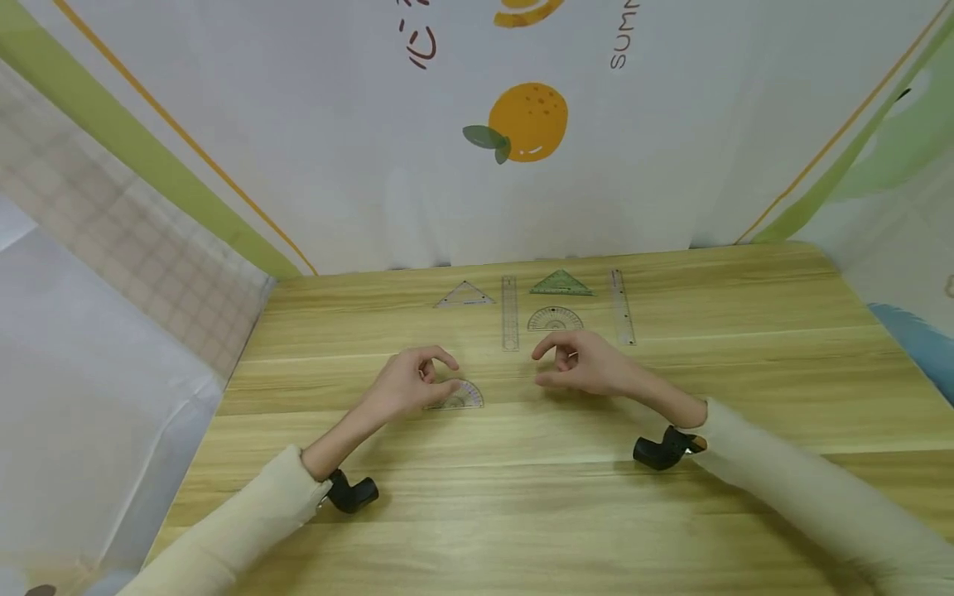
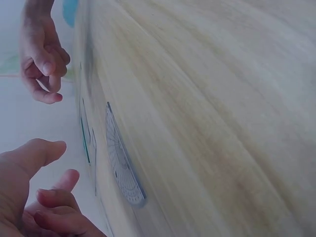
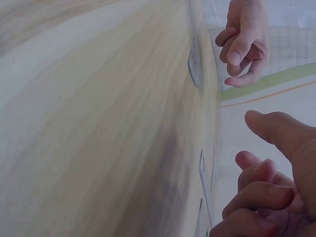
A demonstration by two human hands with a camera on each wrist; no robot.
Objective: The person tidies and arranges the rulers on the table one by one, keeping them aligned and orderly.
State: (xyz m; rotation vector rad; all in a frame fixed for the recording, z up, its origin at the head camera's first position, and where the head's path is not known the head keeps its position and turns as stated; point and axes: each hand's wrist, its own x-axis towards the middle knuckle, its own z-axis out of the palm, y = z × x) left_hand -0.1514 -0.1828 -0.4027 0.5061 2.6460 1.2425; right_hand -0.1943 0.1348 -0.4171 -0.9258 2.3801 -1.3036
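My left hand (image 1: 408, 382) hovers over the table with thumb and forefinger apart and nothing between them. Just beneath its fingertips lies a clear protractor (image 1: 469, 397), flat on the wood and partly covered by the thumb; the left wrist view shows that protractor (image 2: 121, 160) with a gap below the hand. To the right, my right hand (image 1: 589, 364) hangs in the air, fingers loosely bent, holding nothing. A second clear protractor (image 1: 555, 320) lies just beyond its forefinger. Both hands face each other.
Farther back lie a clear triangular set square (image 1: 465, 302), a clear ruler (image 1: 510, 314), a green set square (image 1: 561, 287) and another clear ruler (image 1: 622, 310). A white cloth (image 1: 358, 199) with printed fruit hangs behind the wooden table (image 1: 477, 513).
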